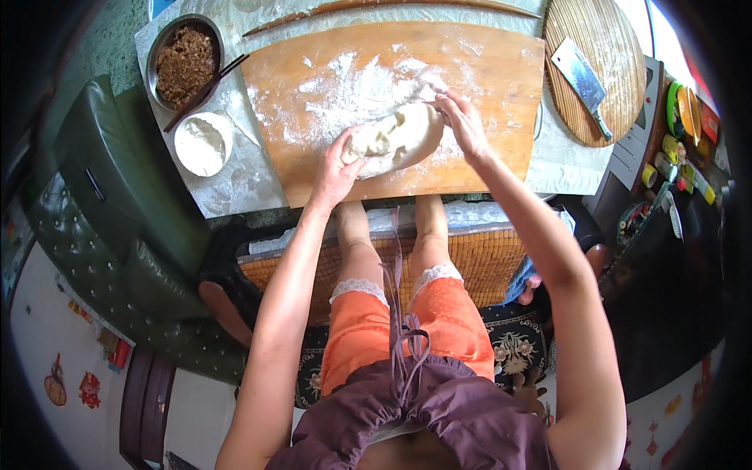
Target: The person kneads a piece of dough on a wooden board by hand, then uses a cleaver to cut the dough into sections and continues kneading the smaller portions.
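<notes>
A large lump of pale dough (405, 138) lies over the near part of a floured wooden board (493, 76). My left hand (341, 167) grips the lump's left end, thumb and fingers around its edge. At the far right end, my right hand (461, 120) pinches the dough's edge between thumb and fingers. Loose white flour (352, 88) is spread over the board beyond the dough. The undersides of both the dough and my fingers are hidden.
Left of the board are a metal bowl of brown filling (185, 64), dark chopsticks (205, 94) and a white bowl of flour (202, 144). A long wooden rolling pin (388, 7) lies beyond it. At right, a cleaver (578, 76) rests on a round ridged wooden board (625, 64).
</notes>
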A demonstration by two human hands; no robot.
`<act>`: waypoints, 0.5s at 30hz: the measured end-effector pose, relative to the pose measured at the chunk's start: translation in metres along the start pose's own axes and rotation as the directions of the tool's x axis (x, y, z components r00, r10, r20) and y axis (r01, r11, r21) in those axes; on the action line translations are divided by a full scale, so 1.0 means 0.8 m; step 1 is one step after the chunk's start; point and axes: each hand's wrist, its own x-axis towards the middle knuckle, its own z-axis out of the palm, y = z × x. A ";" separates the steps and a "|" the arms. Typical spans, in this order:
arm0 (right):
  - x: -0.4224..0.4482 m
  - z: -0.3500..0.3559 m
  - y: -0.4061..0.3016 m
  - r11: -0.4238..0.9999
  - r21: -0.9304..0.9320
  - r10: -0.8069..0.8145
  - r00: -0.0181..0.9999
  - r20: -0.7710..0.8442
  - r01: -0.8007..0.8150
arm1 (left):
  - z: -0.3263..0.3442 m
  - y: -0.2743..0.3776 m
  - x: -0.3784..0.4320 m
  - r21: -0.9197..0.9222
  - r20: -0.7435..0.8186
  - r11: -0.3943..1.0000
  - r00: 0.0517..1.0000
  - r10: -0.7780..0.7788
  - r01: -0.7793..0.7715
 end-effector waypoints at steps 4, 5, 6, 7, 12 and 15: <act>-0.025 0.051 -0.011 0.996 -0.077 -0.051 0.969 -0.241 0.034 | 0.026 0.066 0.018 0.069 0.096 0.987 0.986 0.138 -0.145; -0.036 0.070 -0.009 0.953 -0.304 -0.139 0.906 -0.400 0.012 | 0.044 0.071 0.018 0.021 -0.067 0.991 0.989 -0.132 0.133; -0.041 0.085 -0.001 0.877 -0.469 -0.335 0.836 -0.434 0.108 | 0.062 0.066 0.020 0.390 -0.223 0.920 0.972 0.069 0.024; -0.040 0.092 0.009 0.756 -0.631 -0.529 0.731 -0.430 0.176 | 0.078 0.053 0.028 0.709 -0.279 0.704 0.908 0.313 -0.024; 0.020 0.101 0.019 0.551 -0.824 -0.680 0.642 -0.354 0.130 | 0.077 0.020 0.096 0.781 -0.378 0.625 0.796 0.473 0.000; 0.033 0.102 0.006 0.410 -0.904 -0.693 0.685 -0.223 0.120 | 0.057 0.006 0.114 0.885 -0.270 0.459 0.714 0.646 -0.081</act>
